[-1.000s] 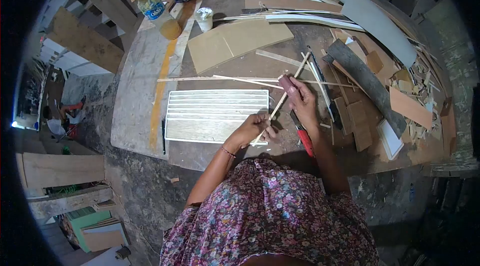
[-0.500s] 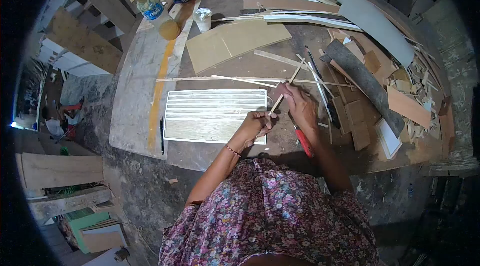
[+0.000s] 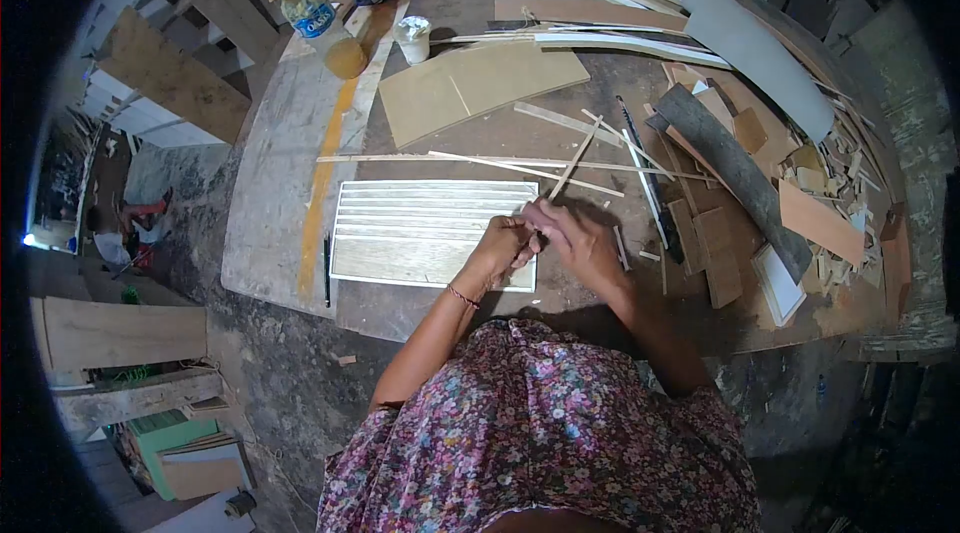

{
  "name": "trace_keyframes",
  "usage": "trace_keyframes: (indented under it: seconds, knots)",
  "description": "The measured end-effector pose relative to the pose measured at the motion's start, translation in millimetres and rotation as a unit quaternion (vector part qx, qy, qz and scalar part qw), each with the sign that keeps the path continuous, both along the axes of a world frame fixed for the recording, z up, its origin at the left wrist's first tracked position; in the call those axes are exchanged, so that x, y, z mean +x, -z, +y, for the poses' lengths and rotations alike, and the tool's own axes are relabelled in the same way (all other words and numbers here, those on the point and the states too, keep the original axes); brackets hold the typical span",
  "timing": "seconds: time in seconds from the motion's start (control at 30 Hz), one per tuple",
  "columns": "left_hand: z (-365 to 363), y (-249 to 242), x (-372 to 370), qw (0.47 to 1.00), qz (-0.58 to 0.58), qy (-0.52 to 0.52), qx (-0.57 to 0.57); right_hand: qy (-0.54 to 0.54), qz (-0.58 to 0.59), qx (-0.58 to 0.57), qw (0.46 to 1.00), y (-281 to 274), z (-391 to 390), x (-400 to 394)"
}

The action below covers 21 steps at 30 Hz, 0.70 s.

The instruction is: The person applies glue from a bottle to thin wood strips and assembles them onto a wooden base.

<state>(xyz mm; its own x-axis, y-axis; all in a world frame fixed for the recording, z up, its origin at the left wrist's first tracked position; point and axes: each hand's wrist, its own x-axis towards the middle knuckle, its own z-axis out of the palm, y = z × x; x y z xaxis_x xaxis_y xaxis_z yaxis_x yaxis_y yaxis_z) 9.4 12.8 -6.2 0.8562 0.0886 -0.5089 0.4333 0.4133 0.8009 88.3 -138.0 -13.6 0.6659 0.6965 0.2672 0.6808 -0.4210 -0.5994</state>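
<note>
My left hand (image 3: 503, 247) is closed on the lower end of a thin wooden strip (image 3: 578, 161), which slants up and away to the right. Close against it, my right hand (image 3: 588, 251) pinches a small brown piece that looks like folded sandpaper (image 3: 538, 217) around the same strip. Both hands are over the right edge of a white-framed slatted panel (image 3: 425, 261), which lies flat on the table. The fingertips and the strip's near end are partly hidden.
Loose thin strips (image 3: 470, 161) lie beyond the panel. A tan board (image 3: 480, 88), a white cup (image 3: 412, 41) and a plastic bottle (image 3: 345, 58) are farther back. Offcuts (image 3: 835, 233) and a dark plank (image 3: 735, 178) crowd the right side. A black pencil-like stick (image 3: 327, 273) lies left of the panel.
My right hand has slid the sandpaper down along the strip, toward me and my left hand. The red-handled tool seen earlier beside my right wrist is now out of sight.
</note>
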Motion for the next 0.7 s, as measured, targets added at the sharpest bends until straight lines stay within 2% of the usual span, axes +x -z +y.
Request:
trace_keyframes:
  seconds: [0.07,0.17,0.2,0.23,0.33,0.37,0.47,0.5,0.6,0.63,0.7]
  knots:
    - [-4,8,-2,0.998,-0.025,0.006,0.064,-0.003,-0.023,-0.029,0.999,-17,-2,-6]
    - [-11,11,-3,0.975,-0.057,0.017,0.215,0.087,-0.034,-0.032,0.995,-4,-5,21]
    - [-11,7,-2,0.975,-0.055,0.023,0.215,0.110,-0.042,-0.027,0.993,-4,-5,26]
    - [-10,1,-2,0.974,-0.052,0.027,0.217,0.089,-0.053,0.003,0.995,-3,-5,25]
    - [-7,9,-5,0.972,-0.065,0.022,0.223,-0.004,-0.023,-0.015,1.000,-13,-4,-8]
    - [-6,14,-5,0.971,-0.074,0.018,0.226,0.007,-0.060,-0.078,0.995,-26,-3,-14]
    - [-14,13,-4,0.966,-0.072,0.005,0.246,0.086,-0.029,-0.068,0.994,-5,-3,12]
    - [-15,10,-5,0.967,-0.071,0.008,0.244,0.092,-0.022,-0.029,0.995,-16,-3,19]
    - [-14,6,-4,0.968,-0.083,-0.001,0.237,0.105,-0.061,-0.027,0.992,-8,2,22]
    - [-12,11,-5,0.967,-0.093,-0.015,0.235,0.069,-0.024,0.004,0.997,-8,3,10]
    - [-12,8,-7,0.967,-0.096,-0.037,0.232,0.014,-0.017,-0.018,1.000,-11,3,-4]
